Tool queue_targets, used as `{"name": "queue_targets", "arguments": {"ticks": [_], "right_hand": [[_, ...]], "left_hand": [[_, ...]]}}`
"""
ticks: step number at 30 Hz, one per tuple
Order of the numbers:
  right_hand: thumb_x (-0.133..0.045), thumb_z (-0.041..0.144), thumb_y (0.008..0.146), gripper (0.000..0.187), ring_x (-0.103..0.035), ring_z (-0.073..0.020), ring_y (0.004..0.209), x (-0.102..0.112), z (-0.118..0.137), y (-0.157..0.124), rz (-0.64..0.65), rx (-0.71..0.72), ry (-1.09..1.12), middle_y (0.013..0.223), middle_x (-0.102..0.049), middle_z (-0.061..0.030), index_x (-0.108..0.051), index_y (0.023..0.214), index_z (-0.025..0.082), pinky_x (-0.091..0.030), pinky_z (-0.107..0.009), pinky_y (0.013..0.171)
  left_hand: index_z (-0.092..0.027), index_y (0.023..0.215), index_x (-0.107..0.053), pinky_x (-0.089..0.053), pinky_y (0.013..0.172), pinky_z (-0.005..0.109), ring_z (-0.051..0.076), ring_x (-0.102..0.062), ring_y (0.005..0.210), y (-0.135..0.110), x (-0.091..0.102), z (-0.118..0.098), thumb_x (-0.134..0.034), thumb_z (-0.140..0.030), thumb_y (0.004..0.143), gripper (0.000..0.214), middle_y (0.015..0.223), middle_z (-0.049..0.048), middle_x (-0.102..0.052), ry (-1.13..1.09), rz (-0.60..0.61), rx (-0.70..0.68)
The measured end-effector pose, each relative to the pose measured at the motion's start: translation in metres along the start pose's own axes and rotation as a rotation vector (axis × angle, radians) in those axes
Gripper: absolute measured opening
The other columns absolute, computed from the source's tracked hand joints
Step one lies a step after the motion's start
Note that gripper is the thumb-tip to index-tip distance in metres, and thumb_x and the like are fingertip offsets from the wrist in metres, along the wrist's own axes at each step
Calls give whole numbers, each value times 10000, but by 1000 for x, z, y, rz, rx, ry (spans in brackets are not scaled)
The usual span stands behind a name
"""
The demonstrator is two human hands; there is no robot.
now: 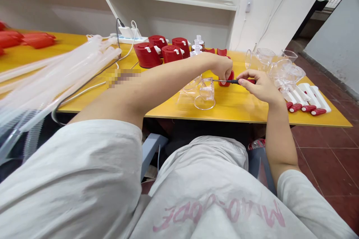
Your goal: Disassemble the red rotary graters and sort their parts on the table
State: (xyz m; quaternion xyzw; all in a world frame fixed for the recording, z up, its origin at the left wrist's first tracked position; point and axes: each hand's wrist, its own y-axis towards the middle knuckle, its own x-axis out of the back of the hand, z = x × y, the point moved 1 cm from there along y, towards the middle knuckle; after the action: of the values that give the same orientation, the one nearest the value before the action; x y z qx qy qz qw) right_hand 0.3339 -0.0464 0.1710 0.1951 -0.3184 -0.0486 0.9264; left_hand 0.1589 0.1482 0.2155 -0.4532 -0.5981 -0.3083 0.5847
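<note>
The left hand (223,68) is closed over a small red part (229,78), pressing it down on the yellow table (241,110). The right hand (259,86) grips a screwdriver (237,81) by its handle, with the fingers curled around it. The shaft lies level and points left at the red part; the tip's contact point cannot be made out.

Remaining items, left to right:
- Flat red pieces (28,39) lie at the far left edge of the table.
- A bundle of clear plastic tubes (56,71) runs diagonally over the left side of the table.
- A white power strip (129,35) sits at the back, against the shelf unit.
- Four red caps (157,50) stand grouped just right of the strip.
- Small white bottles (198,44) stand behind the left wrist.
- Clear plastic cups (203,91) lie just left of and below the red part.
- Clear funnels (277,65) are piled beyond the right hand.
- White handles with red ends (305,101) lie in a row near the right table edge.
</note>
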Motion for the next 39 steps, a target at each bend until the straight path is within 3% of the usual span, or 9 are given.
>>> {"name": "queue_targets", "arguments": {"ticks": [3,7,11,15,17,19,23,28,39], "right_hand": [[-931,682,1037,413,-681,-274,864,0,1,0,2,5,-10,936,-791,-83,-901,1077,272,-577,-445,775],[-924,659,1038,397,-672,-265,844,1,3,0,4,7,-16,919,-793,-77,-915,1081,265,-568,-443,779],[-908,661,1034,405,-654,-256,817,0,4,-1,6,-10,-20,885,-789,-69,-950,1098,264,-560,-433,757],[-931,719,1020,466,-643,-248,788,-3,3,0,-3,-41,4,846,-764,-67,-951,1085,259,-544,-421,721],[-942,751,1009,501,-626,-235,765,-4,3,0,-3,-48,15,832,-754,-63,-942,1078,254,-518,-402,685],[-932,776,1013,529,-599,-212,726,-6,4,0,14,-56,26,821,-744,-56,-927,1058,249,-473,-379,642],[-907,800,1061,558,-565,-175,621,-9,6,-1,42,-136,32,751,-690,-29,-874,1024,244,-414,-344,567],[-897,833,1073,606,-595,-160,583,-7,5,-3,33,-216,3,827,-773,-61,-814,965,243,-433,-331,516],[-961,510,955,300,-638,-207,777,-2,3,0,-18,-63,-62,860,-767,-42,-918,1030,223,-502,-370,715]], "left_hand": [[-323,891,-1022,-587,1062,524,413,-814,1138,-3,6,-10,-937,-325,740,174,923,64,-887,-1,28,7],[-279,1184,-1058,-580,1134,522,422,-833,1279,-17,18,-13,-882,-339,810,418,1147,103,-928,-93,28,24],[-298,1289,-1020,-610,1110,531,403,-845,1200,-67,24,-2,-894,-505,932,431,1181,106,-918,-219,-256,41],[-285,1471,-943,-638,1192,546,411,-836,1305,-146,0,-3,-839,-721,1071,601,1352,132,-910,-315,-506,85],[-265,1534,-911,-624,1288,577,445,-810,1423,-175,-21,-9,-843,-827,1055,742,1538,167,-884,-304,-542,104],[-265,1525,-908,-615,1319,599,472,-796,1464,-189,-41,-14,-885,-884,1002,811,1573,182,-875,-279,-530,128],[-245,1467,-924,-630,1283,599,456,-834,1393,-188,-66,-11,-929,-826,961,770,1477,172,-913,-314,-528,121],[-255,1417,-918,-647,1238,583,427,-834,1338,-182,-75,0,-995,-836,884,792,1431,144,-914,-422,-598,99],[-228,1361,-868,-647,1192,557,397,-811,1267,-177,-78,-1,-1018,-786,823,790,1368,137,-880,-516,-602,105]]}}
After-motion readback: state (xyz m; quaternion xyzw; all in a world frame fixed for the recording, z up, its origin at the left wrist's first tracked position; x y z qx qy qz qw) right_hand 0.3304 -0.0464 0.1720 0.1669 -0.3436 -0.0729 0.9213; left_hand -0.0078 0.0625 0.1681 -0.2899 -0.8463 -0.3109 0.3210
